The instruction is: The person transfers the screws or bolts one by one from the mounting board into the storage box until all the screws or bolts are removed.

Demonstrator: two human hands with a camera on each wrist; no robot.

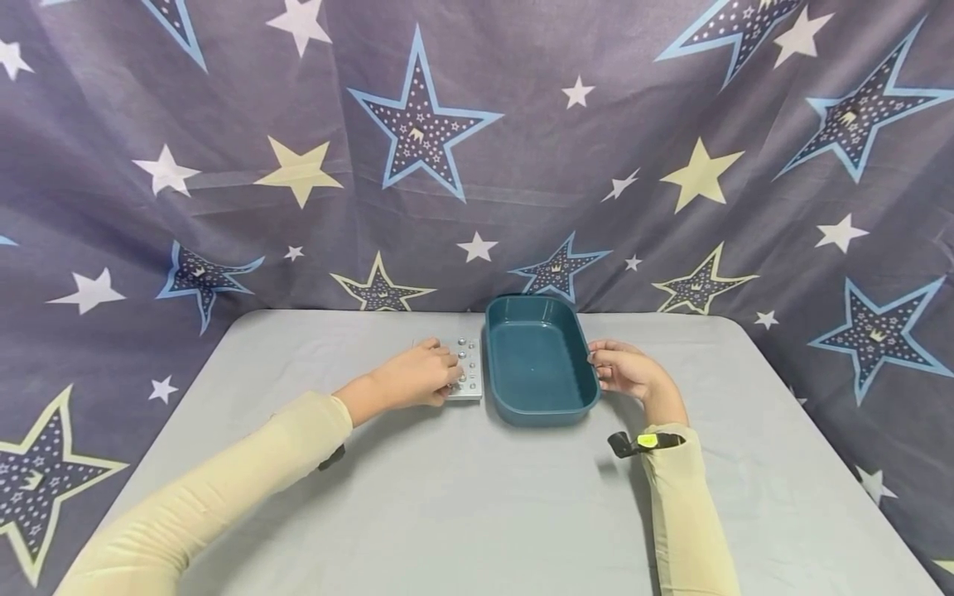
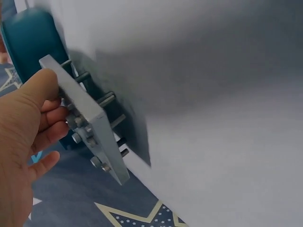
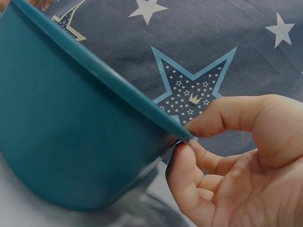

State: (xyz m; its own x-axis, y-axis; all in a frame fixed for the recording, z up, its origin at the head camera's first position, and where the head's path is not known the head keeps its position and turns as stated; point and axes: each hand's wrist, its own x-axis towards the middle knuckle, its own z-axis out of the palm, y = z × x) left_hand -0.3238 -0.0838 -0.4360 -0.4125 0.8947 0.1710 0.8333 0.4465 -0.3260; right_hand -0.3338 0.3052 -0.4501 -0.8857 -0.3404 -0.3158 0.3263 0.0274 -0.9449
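A flat silver metal plate (image 1: 473,385) carries several bolts (image 2: 95,161), heads on one face and shanks poking out of the other. My left hand (image 1: 417,377) grips it by one edge, the thumb (image 2: 40,87) along that edge and the fingers on the bolt-head side. Right beside the plate sits a deep teal rectangular basin (image 1: 538,364) with rounded corners and nothing in it. On the basin's right side, my right hand (image 1: 629,371) pinches the rim (image 3: 109,75) between thumb and fingers, as the right wrist view shows.
Both things are near the back edge of a table under a light grey cloth (image 1: 462,497). Behind it hangs a dark curtain (image 1: 462,223) printed with stars. A black strap with a camera (image 1: 633,444) is on the right wrist.
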